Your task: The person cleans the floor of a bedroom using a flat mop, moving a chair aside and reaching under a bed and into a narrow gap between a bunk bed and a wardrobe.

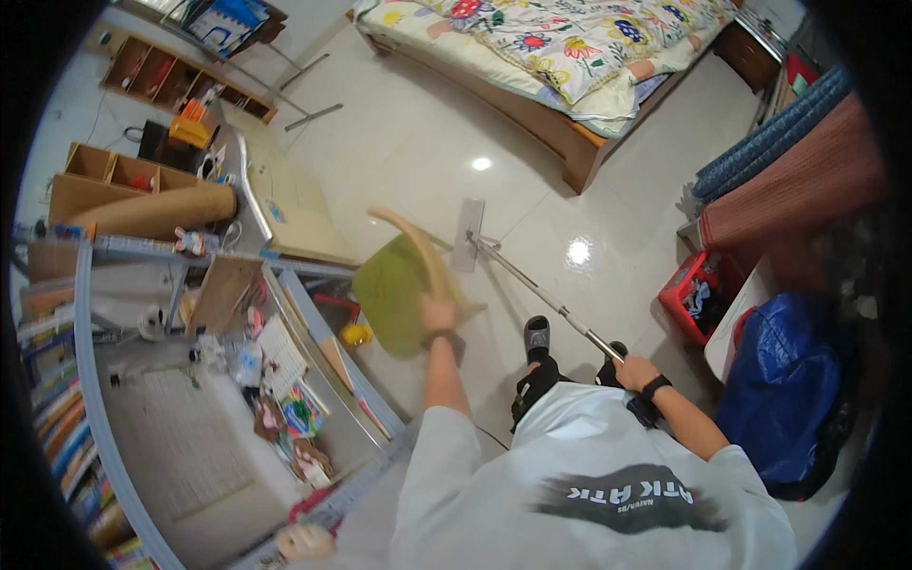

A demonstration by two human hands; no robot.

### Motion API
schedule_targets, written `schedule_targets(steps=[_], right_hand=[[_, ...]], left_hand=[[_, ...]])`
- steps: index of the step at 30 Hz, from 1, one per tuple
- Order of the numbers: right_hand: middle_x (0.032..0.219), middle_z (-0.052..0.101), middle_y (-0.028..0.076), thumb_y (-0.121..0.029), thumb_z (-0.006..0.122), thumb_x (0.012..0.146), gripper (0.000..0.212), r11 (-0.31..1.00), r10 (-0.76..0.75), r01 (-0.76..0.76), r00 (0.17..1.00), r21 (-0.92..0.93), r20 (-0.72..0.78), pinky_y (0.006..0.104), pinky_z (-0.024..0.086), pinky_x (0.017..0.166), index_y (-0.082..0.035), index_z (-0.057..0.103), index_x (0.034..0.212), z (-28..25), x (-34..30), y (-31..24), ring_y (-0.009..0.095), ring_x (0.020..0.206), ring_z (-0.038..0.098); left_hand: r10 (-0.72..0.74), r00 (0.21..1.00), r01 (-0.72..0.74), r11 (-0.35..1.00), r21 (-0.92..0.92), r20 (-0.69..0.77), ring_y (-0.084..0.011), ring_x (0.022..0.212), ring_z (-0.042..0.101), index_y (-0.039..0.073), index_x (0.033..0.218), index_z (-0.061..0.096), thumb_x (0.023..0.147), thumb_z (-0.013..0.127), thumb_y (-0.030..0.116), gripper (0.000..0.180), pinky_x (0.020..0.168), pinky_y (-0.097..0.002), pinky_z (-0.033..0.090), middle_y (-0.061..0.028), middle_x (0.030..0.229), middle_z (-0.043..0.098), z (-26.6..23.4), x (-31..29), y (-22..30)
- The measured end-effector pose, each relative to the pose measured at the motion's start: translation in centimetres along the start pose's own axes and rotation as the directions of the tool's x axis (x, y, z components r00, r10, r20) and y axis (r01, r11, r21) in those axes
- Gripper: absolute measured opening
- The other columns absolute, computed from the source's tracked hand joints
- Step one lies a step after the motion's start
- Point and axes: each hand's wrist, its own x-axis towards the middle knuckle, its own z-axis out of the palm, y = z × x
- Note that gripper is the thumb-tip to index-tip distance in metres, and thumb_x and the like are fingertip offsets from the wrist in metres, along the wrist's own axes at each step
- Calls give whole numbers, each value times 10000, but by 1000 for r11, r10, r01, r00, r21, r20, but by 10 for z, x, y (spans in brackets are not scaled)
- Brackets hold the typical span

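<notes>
My right hand [638, 372] is closed around the metal handle of a flat mop [540, 290]. The handle slants away to the left, down to a rectangular grey mop head [467, 235] lying flat on the tiled floor. My left hand [438, 315], smeared by motion, grips the curved wooden backrest of a chair [391, 290] with a green seat. The chair stands left of the mop head, beside the desk, and looks blurred too. Dark bands circle both my wrists.
A bed [532, 104] with a flowered quilt stands at the far side. To the left are a cluttered desk [299, 199] and a shelf unit [81, 332] with books. A red bin [698, 294] and a blue bag [784, 380] sit at right. Shiny floor [608, 228] lies between.
</notes>
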Motion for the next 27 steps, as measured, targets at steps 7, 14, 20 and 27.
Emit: schedule_targets(steps=[7, 14, 20, 27], right_hand=[[845, 660, 253, -424, 433, 942, 475, 990, 138, -138, 990, -22, -31, 504, 504, 747, 9, 625, 901, 0, -28, -26, 426, 817, 640], [903, 650, 277, -442, 430, 928, 520, 969, 239, -236, 970, -68, 39, 510, 489, 808, 23, 663, 911, -20, -68, 25, 437, 892, 626], [808, 634, 293, -371, 463, 922, 485, 976, 198, -203, 978, -78, -70, 512, 486, 765, 57, 664, 815, -46, -126, 40, 457, 790, 617], [789, 613, 307, -364, 482, 915, 456, 1000, 23, -24, 997, -15, -68, 528, 475, 750, 35, 678, 816, -66, -90, 0, 477, 781, 603]], left_hand=[[100, 979, -61, 975, -214, 178, -400, 826, 628, -17, 925, 638, 685, 636, 172, 306, 753, -443, 485, -212, 855, 671, 5, 14, 14], [-10, 992, 69, 883, -465, 128, -198, 572, 595, -26, 760, 581, 682, 616, -29, 86, 437, -328, 424, -132, 663, 620, -48, 64, -97], [-101, 986, 156, 823, -546, 130, -165, 546, 579, -22, 896, 572, 741, 575, -18, 155, 421, -284, 433, -118, 748, 652, -86, 64, -126], [-90, 990, 134, 821, -555, 106, -174, 526, 575, -27, 841, 581, 722, 600, 0, 124, 419, -290, 438, -117, 734, 651, -99, 69, -161]])
